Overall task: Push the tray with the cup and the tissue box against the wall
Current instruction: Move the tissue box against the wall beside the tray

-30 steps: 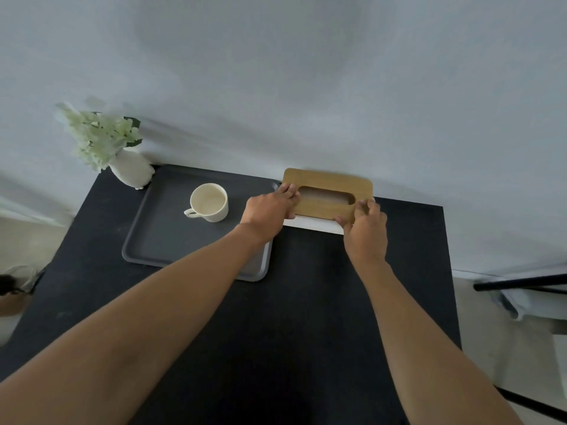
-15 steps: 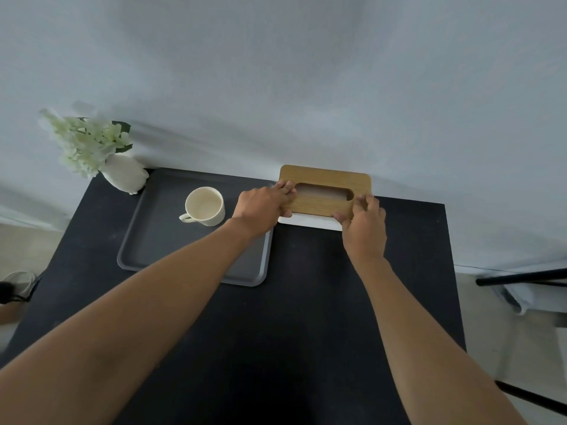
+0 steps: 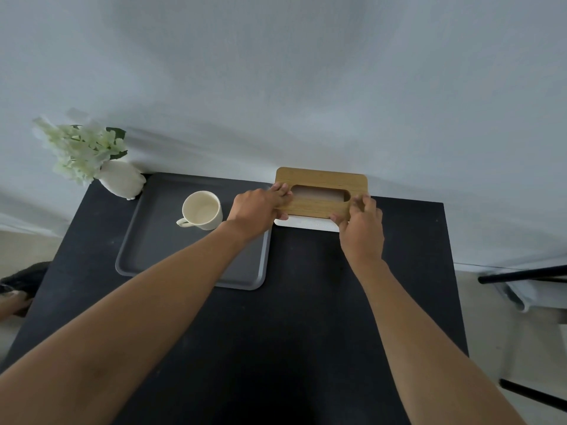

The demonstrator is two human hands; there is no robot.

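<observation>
both hands clasp the tissue box (image 3: pixel 322 191) at the back of the black counter (image 3: pixel 306 302), its far edge at the wall (image 3: pixel 306 87): left hand (image 3: pixel 257 210) on its left end, right hand (image 3: pixel 360 225) on its right front corner. the tray (image 3: pixel 147 259) with the cup (image 3: pixel 202 210) sits just left of it.

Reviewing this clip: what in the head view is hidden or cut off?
- Tissue box: near-left corner covered by left hand, near-right by right hand; any gap to the wall hidden behind its wooden lid.
- Tray: right part under the left forearm.
- Cup: handle only partly visible.
- Dark shape at left edge: cut off.
</observation>
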